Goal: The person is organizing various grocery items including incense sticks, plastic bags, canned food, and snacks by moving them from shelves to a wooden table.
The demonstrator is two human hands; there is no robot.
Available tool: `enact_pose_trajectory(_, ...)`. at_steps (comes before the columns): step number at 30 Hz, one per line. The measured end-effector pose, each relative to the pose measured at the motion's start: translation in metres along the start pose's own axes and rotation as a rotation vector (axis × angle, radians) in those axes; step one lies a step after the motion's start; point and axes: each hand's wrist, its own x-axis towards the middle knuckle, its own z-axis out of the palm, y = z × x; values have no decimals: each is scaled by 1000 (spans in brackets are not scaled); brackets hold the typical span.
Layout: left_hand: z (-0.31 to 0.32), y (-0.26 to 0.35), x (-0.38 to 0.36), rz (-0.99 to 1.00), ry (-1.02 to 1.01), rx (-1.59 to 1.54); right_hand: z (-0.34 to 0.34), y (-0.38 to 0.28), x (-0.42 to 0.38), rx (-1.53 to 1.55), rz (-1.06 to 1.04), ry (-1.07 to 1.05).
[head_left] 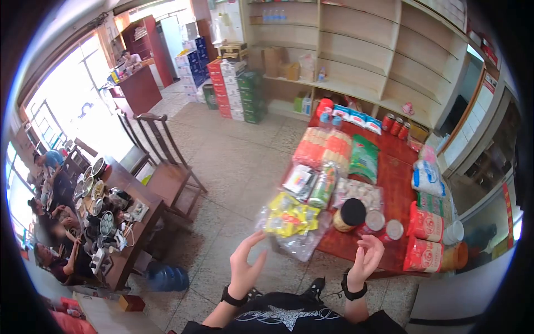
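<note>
My left hand point(246, 267) is raised in front of the table's near left corner, fingers apart and nothing in it. Just beyond it lies a clear plastic bag of yellow packets point(290, 216). My right hand point(365, 260) is held up at the near edge of the red-brown table point(392, 161), fingers curved and parted, also holding nothing. Closest to it stand two cans point(394, 229) and a black-lidded jar point(350, 215). A green can point(323, 189), a bag of pale pieces point(357, 196) and a green bag point(364, 158) lie farther in.
Red bags point(424, 255) line the table's right side; red cans point(396, 126) stand at the back. Wooden shelving point(356, 72) fills the far wall. To the left are a chair point(169, 189), a blue water jug point(168, 278) and a dish-covered table point(142, 222) with people seated.
</note>
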Motion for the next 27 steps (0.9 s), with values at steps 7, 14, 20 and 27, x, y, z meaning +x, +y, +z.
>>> enact_pose_trajectory(7,-139,-30,-22,-39,187,6,145,-75,-77,360,93,-291)
enact_pose_trajectory(14,-224,-58,-36,-165,297,14,229,-106,-99,284,102,-580)
enact_pose_trajectory(20,-246,-89,-24,-278,284,-53,283,-106,-91,212,19,-728)
enact_pose_trajectory(27,-270,-124,49,-207,249,81,360,-74,-66,183,-98,-896)
